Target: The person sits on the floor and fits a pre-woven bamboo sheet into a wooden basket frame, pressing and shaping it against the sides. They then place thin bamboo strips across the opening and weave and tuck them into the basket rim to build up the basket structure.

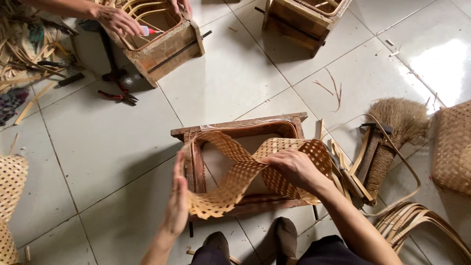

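A rectangular wooden frame mould [235, 126] lies on the tiled floor in front of me. A sheet of open-weave bamboo lattice [245, 169] is draped and twisted across it. My left hand [177, 196] presses flat, fingers straight, against the lattice's left edge at the frame's left side. My right hand [293, 169] grips the lattice from above near the frame's right side, fingers curled over it.
Another person's hands [117, 19] work at a second wooden frame [164, 41] at the top left, with a small glue bottle [149, 31]. Red pliers [117, 95] lie nearby. A third frame [304, 17], a brush broom [392, 137], woven baskets [454, 147] and bamboo strips [417, 221] surround me.
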